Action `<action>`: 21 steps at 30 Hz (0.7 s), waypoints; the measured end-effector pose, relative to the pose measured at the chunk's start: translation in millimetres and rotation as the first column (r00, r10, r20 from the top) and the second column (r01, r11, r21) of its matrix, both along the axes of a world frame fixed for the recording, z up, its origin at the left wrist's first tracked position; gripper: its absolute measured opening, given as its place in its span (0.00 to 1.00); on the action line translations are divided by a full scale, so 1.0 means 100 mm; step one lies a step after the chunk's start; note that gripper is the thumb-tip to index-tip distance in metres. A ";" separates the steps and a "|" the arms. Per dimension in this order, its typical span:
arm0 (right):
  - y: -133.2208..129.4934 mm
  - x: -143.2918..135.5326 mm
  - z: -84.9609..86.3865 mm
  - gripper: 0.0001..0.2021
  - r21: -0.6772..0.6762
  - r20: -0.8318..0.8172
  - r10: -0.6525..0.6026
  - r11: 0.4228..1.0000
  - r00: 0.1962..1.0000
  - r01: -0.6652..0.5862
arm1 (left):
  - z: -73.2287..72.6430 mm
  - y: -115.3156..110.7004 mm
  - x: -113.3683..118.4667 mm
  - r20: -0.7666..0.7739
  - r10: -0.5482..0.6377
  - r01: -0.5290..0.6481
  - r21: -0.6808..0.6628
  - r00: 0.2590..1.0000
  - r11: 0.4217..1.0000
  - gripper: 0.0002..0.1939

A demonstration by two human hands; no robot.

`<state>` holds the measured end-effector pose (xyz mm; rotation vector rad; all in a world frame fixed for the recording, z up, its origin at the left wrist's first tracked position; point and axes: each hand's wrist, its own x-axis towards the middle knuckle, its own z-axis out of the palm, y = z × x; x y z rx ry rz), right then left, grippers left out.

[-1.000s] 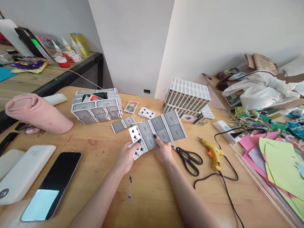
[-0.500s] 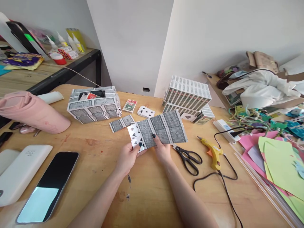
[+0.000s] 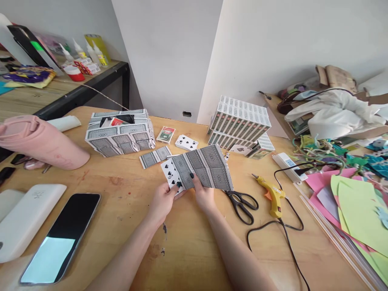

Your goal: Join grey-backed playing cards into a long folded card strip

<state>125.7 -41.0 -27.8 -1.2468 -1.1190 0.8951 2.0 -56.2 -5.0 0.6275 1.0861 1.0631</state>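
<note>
Between my hands, above the table, is a panel of joined playing cards [image 3: 198, 167], grey patterned backs up. A face-up card of spades [image 3: 170, 173] forms its left end. My left hand [image 3: 163, 201] pinches that end with the thumb on top. My right hand [image 3: 204, 197] grips the lower edge near the middle, thumb over the card backs and fingers hidden beneath. Just behind the panel lie a joined card strip [image 3: 155, 157] and a loose stack of cards [image 3: 186, 142]. Scissors [image 3: 241, 205] with black handles rest right of my right hand, their blades partly covered by the panel.
A box covered in cards [image 3: 119, 137] stands back left, near a green-red card pack [image 3: 165, 134]. Stacked card packs [image 3: 239, 121] rise at the back right. A yellow glue gun [image 3: 273, 196] with its cord, a power strip [image 3: 289, 166], a pink tumbler [image 3: 45, 143] and a phone [image 3: 62, 238] surround the workspace.
The panel has tilted, its right end dropping and shifting left so that it now covers the scissors' blades. My right hand has moved slightly left and down. Both hands keep their hold.
</note>
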 end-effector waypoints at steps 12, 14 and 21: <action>0.04 0.00 -0.05 0.16 0.059 0.130 -0.001 0.998 0.992 -0.007 | 0.18 -0.06 -0.02 0.117 -0.183 0.163 0.166 0.976 0.973 0.16; 0.03 0.00 -0.03 0.16 0.036 0.104 -0.021 0.999 0.994 0.017 | 0.22 -0.06 -0.02 0.161 -0.214 0.180 0.199 0.964 0.963 0.17; -0.03 -0.02 0.05 0.15 -0.019 -0.060 0.057 0.998 0.997 -0.058 | 0.05 0.02 -0.06 -0.185 0.108 -0.099 0.058 0.977 0.993 0.16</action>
